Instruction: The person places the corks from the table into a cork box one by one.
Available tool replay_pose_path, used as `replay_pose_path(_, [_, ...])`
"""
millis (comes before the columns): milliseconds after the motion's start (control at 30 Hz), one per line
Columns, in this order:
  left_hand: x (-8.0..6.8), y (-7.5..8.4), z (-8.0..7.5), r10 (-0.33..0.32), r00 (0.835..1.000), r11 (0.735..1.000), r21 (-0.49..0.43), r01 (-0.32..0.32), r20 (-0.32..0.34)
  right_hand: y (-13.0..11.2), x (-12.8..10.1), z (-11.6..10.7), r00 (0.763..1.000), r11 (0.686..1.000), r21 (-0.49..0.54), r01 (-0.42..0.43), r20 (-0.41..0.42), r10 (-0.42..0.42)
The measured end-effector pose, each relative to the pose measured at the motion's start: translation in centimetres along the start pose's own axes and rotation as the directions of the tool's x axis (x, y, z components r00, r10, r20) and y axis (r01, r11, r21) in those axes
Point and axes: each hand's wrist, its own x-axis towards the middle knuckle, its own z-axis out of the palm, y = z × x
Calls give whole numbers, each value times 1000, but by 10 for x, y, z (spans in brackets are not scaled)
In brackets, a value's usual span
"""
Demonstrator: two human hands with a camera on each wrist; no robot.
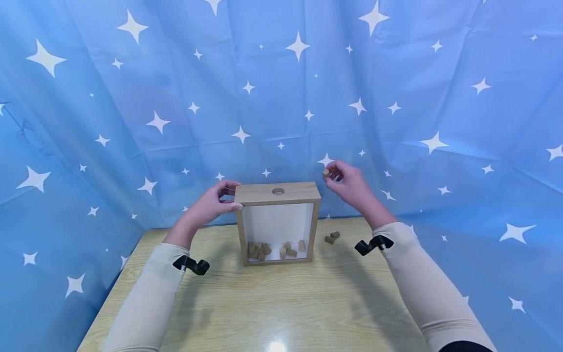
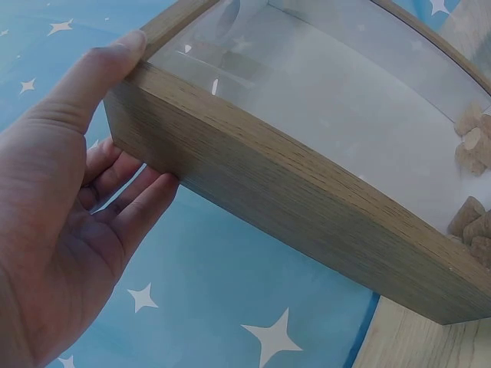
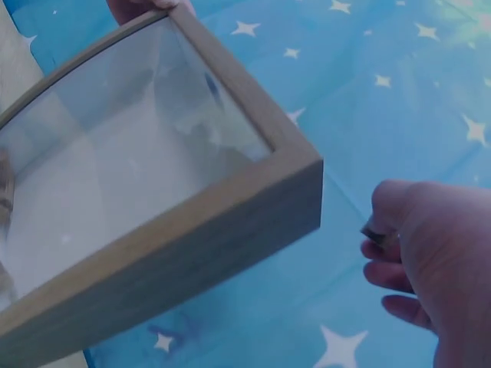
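A wooden shadow box (image 1: 279, 193) with a clear front stands upright on the table, a round hole in its top. Several corks (image 1: 259, 250) lie at the bottom inside it. My left hand (image 1: 215, 201) grips the upper left corner, thumb at the front and fingers behind, as the left wrist view also shows on the box frame (image 2: 253, 169). Beyond the upper right corner, my right hand (image 1: 349, 183) is raised and pinches one cork (image 1: 326, 173) between thumb and fingertips. In the right wrist view that cork (image 3: 374, 232) is mostly hidden by the fingers.
Two loose corks (image 1: 332, 237) lie on the wooden table (image 1: 281, 303) just right of the box. A blue curtain with white stars (image 1: 281, 98) hangs directly behind the table. Each sleeve carries a black wrist mount (image 1: 191, 265).
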Motion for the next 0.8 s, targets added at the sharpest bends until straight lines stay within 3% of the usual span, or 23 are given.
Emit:
replay_pose_path(267, [0,2,0,9,1000,1000,-11,-9,8,-20,9,5,996,996,17,86,16,-86])
replay_pose_path(533, [1,0,0,9,1000,1000,-11,-9,4,-37,13,14,995,996,23,89,31,-90])
replay_pose_path(800, [2,-1,0,6,1000,1000,7,-6,-3,-56,18,28,985,986,68,149,77,-154])
